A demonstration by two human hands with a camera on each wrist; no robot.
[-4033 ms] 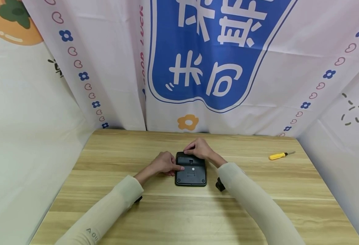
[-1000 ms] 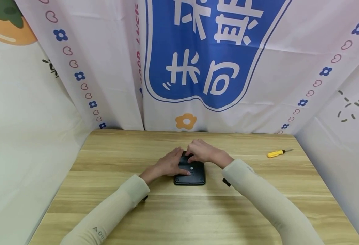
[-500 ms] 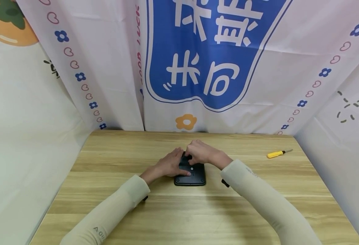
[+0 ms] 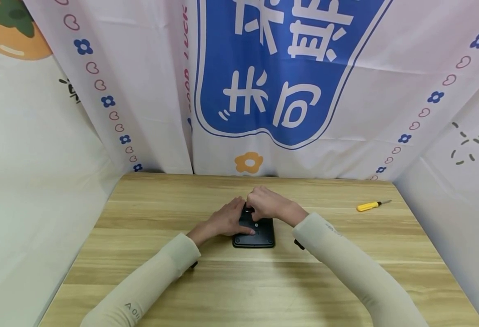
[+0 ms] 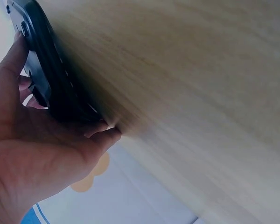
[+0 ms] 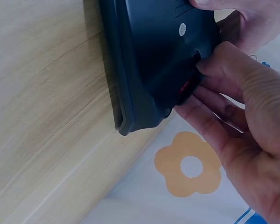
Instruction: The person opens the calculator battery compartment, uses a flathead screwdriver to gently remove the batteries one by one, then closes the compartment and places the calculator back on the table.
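Observation:
A black calculator (image 4: 264,237) lies back side up on the table, with a small round white sticker (image 6: 182,29) on its back. My left hand (image 4: 225,220) grips it from the left, thumb (image 5: 15,53) on the back and fingers at the far edge. My right hand (image 4: 267,202) is bent over its far part. In the right wrist view, thumb and fingers pinch around the battery cover area (image 6: 189,84), where a dark gap with a reddish glint shows. The fingers hide most of that area; I cannot tell how far the cover is lifted.
A yellow-handled screwdriver (image 4: 369,206) lies at the right rear of the wooden table (image 4: 239,290). Behind the table's far edge hangs a printed white and blue cloth (image 4: 264,91), and white cloth walls (image 4: 39,204) stand on both sides.
Four seconds ago the right hand held the calculator's far edge, with its back largely uncovered. Since then both hands moved further over it. In the last second the right fingers curled tighter and a dark gap appeared.

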